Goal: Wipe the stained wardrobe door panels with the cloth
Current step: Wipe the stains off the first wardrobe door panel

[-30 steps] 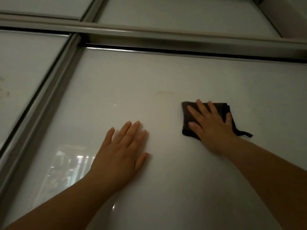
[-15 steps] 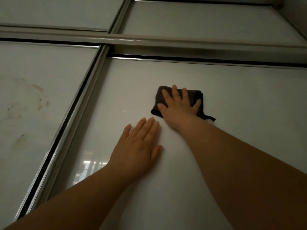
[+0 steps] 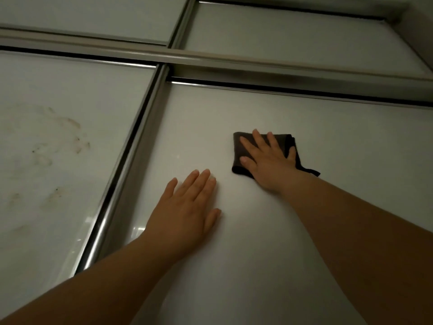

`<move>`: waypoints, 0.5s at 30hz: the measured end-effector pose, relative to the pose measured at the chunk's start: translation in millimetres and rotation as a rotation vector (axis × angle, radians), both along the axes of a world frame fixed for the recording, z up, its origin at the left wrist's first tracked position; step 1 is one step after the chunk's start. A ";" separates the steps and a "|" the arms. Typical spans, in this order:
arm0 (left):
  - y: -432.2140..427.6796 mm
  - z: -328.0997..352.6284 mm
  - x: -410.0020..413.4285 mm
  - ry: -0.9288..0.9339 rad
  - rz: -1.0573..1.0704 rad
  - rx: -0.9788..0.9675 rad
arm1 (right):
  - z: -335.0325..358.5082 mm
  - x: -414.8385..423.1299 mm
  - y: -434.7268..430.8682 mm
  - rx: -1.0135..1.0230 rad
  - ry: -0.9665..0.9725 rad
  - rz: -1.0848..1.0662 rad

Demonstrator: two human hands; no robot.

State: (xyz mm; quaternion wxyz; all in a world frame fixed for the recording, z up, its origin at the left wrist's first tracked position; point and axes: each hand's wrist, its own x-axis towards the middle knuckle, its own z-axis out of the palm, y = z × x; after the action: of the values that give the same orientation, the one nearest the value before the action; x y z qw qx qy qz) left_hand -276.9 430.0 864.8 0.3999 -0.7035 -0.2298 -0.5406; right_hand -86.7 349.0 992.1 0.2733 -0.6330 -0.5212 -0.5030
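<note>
Covering most of the dark brown cloth [image 3: 239,150], your right hand [image 3: 269,163] hides its middle, leaving only its edges and a thin tail at the wrist side visible. That hand lies flat with fingers spread, pressing the cloth against the white door panel [image 3: 339,141] rather than clutching it. Your left hand [image 3: 187,209] rests empty and flat beside it. Past the metal frame [image 3: 131,160], faint smudges mark the stained panel [image 3: 56,148].
</note>
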 end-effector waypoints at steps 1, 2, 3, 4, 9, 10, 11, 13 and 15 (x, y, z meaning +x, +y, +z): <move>2.8 -1.1 -2.6 0.004 -0.004 -0.005 | 2.7 -7.0 4.2 0.008 0.025 0.002; 5.9 -3.0 -4.1 0.009 -0.010 -0.012 | 1.5 -13.2 8.0 0.015 0.034 0.001; 8.1 -4.6 -5.4 0.012 -0.017 -0.019 | -2.1 -18.2 10.3 0.018 0.022 0.002; 10.0 -6.9 -5.9 0.014 -0.024 -0.023 | -9.7 -21.0 11.4 0.013 -0.006 0.002; 5.2 -19.2 -1.5 0.026 -0.037 -0.050 | -60.4 3.0 0.4 -0.017 -0.163 -0.024; 3.1 -21.7 0.0 0.035 -0.041 -0.050 | -66.4 10.8 -4.4 -0.027 -0.162 -0.036; 1.1 -23.7 1.8 0.047 -0.048 -0.053 | -70.2 17.0 -9.2 -0.038 -0.150 -0.041; -1.5 -28.1 4.8 0.064 -0.056 -0.061 | -74.9 22.2 -13.7 -0.052 -0.100 -0.041; -3.4 -31.1 7.9 0.070 -0.063 -0.060 | -81.0 16.3 -11.0 -0.049 -0.040 -0.030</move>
State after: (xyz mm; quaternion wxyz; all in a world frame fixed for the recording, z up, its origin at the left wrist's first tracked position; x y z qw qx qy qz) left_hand -269.0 426.7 833.8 0.3692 -0.7405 -0.2096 -0.5211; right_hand -70.4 338.0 911.1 0.2395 -0.6371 -0.5291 -0.5067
